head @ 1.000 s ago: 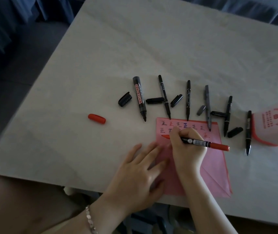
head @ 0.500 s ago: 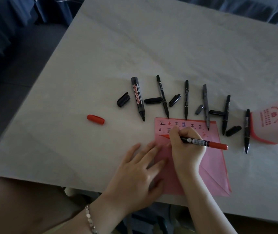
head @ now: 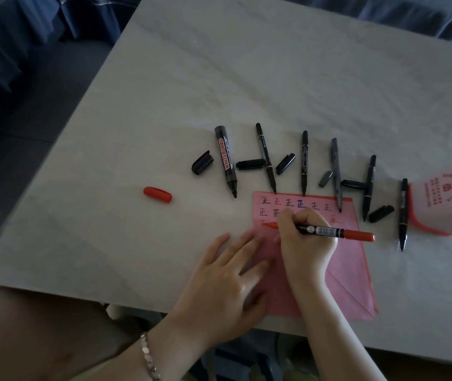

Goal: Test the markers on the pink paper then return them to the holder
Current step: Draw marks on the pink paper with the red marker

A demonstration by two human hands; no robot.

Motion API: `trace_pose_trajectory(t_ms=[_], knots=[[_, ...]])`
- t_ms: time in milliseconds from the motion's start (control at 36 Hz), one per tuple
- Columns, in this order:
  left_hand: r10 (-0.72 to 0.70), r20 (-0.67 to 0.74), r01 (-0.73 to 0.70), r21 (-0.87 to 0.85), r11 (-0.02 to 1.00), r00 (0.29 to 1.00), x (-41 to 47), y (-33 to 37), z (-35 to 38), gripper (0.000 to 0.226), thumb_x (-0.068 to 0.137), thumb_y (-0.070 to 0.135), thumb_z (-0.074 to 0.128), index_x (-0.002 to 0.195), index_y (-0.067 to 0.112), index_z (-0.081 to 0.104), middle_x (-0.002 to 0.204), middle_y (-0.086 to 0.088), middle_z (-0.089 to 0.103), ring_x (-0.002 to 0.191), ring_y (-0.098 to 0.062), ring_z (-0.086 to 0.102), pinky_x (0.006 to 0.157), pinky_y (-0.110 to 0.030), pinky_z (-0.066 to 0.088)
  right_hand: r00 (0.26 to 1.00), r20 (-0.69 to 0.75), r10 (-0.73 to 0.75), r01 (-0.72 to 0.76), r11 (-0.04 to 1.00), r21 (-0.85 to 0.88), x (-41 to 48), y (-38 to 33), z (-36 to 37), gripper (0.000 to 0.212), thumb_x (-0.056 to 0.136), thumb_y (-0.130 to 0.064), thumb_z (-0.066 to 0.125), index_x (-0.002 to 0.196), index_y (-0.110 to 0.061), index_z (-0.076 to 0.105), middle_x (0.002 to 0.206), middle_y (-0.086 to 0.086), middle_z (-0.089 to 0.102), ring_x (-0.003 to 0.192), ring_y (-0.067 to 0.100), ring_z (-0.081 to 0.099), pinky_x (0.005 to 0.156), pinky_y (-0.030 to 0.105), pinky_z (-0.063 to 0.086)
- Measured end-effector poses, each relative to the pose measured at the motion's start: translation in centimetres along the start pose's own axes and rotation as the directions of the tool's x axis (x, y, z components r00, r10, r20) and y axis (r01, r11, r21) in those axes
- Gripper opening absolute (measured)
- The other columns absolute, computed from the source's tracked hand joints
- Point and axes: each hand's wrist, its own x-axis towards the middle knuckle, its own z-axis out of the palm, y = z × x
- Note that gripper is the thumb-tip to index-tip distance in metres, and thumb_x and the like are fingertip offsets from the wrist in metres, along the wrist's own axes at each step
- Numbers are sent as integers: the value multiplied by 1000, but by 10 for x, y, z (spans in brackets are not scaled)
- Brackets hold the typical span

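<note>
R hand [head: 305, 237] pinches red marker [head: 329, 231], fingers curled round the barrel, tip on pink paper [head: 351, 276] near its left edge, 3rd row of marks. L hand [head: 224, 281] lies flat, fingers spread, just left of R hand, fingertips on paper's left edge, pressing it to desk [head: 246, 64]; bracelet [head: 147, 358] on that wrist. Red cap [head: 157, 194] sits well left of L fingertips. Beyond both hands: row of uncapped black markers [head: 305, 160] w/ loose caps [head: 249, 164] between them, whiteboard marker [head: 226, 160] at row's left end. Holder [head: 444, 204] is right of R hand, past the last marker, partly out of view.
</note>
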Motion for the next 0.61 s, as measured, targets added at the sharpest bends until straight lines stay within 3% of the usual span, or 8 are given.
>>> trace_pose_trajectory(t_ms=[250,528,611], knots=[[-3,-12,3,-12,1000,1000,0,0,1,43,78,45,52,115,24,61,135,-5,51,133,-18,36,107,-42,24,1000,-6,-25,25,1000,7,0,1,0,32,78,0,61,50,3,47,46,25,53,45,38,49,44,24,41],[-10,3,10,-10,1000,1000,0,1,-1,44,78,44,51,116,25,61,137,-5,50,134,-17,36,108,-41,23,997,41,-59,59,998,-2,-1,-1,0,33,79,0,61,50,3,46,45,23,52,44,27,47,42,23,37],[-12,18,13,-9,1000,1000,0,1,-2,44,79,45,50,117,25,60,137,-4,50,134,-17,35,109,-40,22,998,33,-53,53,999,-6,-1,-1,0,32,76,-7,61,47,-4,47,42,14,49,41,19,44,42,22,37]])
